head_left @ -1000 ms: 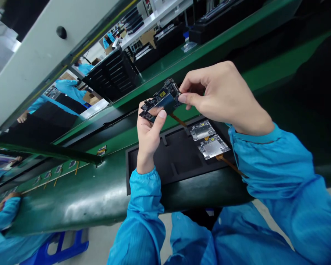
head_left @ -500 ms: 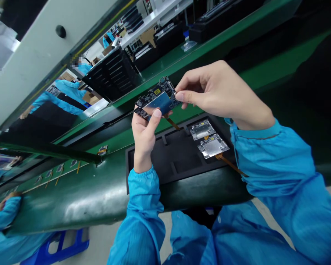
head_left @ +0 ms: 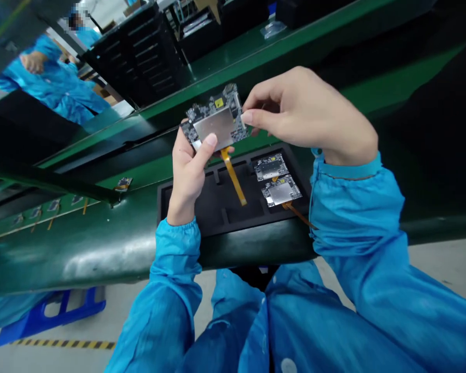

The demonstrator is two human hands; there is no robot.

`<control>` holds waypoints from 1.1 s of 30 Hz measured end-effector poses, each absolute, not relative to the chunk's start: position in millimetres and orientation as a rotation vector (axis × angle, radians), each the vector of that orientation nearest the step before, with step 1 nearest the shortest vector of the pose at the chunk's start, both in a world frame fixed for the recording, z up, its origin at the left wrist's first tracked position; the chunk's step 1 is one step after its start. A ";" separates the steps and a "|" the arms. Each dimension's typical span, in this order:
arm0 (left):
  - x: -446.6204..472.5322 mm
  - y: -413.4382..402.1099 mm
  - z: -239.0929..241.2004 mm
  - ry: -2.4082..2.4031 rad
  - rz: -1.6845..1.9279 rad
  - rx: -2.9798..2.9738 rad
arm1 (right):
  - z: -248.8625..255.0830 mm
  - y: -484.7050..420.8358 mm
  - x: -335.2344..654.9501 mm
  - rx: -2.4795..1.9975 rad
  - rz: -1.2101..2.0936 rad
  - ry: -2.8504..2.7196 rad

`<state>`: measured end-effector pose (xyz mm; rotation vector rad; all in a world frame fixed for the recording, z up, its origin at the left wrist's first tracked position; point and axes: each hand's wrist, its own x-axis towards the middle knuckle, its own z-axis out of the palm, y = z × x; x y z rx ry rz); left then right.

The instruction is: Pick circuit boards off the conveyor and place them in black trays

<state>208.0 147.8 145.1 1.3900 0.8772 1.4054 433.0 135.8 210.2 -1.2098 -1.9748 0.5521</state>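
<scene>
A small circuit board (head_left: 214, 124) with a silver shield and an orange flex strip (head_left: 233, 177) hanging from it is held up in front of me. My left hand (head_left: 188, 173) grips its lower left edge, thumb on the shield. My right hand (head_left: 306, 111) pinches its right edge between thumb and forefinger. Below lies a black foam tray (head_left: 217, 207) on the green conveyor belt (head_left: 101, 248). Two more shielded boards (head_left: 276, 180) rest in the tray's right pockets.
Small parts with orange strips (head_left: 54, 207) lie in a row on the belt at left. Black stacked trays (head_left: 140, 46) stand beyond the belt. Other people in blue coats (head_left: 50, 77) work at upper left. A blue stool (head_left: 46, 313) stands on the floor.
The board has tilted so its silver shield faces me and the flex strip hangs straight down. The view has dropped and shifted, so the hands sit higher in the picture.
</scene>
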 end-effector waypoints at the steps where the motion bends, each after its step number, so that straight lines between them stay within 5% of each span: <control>1: 205.9 144.2 135.8 0.906 1.359 1.346 | 209.1 138.0 436.4 -1.271 0.504 -2.024; 8: 189.4 116.4 65.1 1.190 0.821 0.918 | 214.2 134.0 460.4 -1.439 0.389 -2.161; 18: 176.9 140.5 69.9 1.273 0.713 0.952 | 216.9 136.9 461.9 -1.450 0.319 -2.296; 28: 139.2 128.1 68.3 1.557 0.480 2.370 | 221.7 129.7 458.0 -1.540 0.309 -2.286; 33: 155.9 134.6 58.7 1.524 0.239 2.615 | 223.5 130.1 456.4 -1.578 0.266 -2.339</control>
